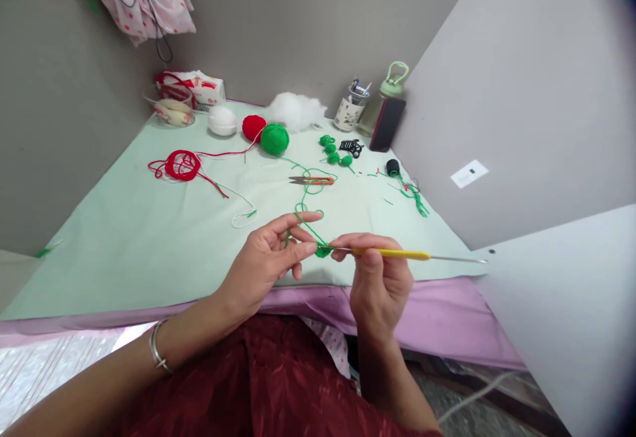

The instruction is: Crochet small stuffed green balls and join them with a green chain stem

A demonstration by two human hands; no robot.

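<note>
Right at the near edge of the table (124, 238), both hands meet over a tiny green piece (323, 251) of crochet. The left hand (271, 258) pinches the piece between thumb and fingertips, with the index finger lifted and stretched out above. A green strand (303, 215) runs from the piece up over that finger, then loops back across the pale green cloth to the green ball (275, 139). The right hand (380, 278) is closed on a hook (397, 254) with a yellow handle. Thumb and forefinger grip it near the front, its tip is in the piece, and its bare metal tail points out to the right. A bangle (158, 347) sits on the left wrist.

Scissors (311, 180) lie flat on the cloth beyond the hands, with the strand curling around them. The green ball touches a red ball (253, 126). A white ball (222, 120) is just to the left of that, and a puff of white stuffing (297, 110) sits behind them. A loose red tangle (182, 164) lies well to the left. Right of the green ball is a cluster of small green balls (334, 149) beside black rings (352, 147), then a black spool (393, 167) with green scraps (415, 195) near it. A cup (351, 111) of pens, a bottle (385, 96) and a dark phone (387, 124) leaning against it stand in the far right corner. A tissue pack (199, 87) and a clear bowl (173, 111) stand at the far left.
</note>
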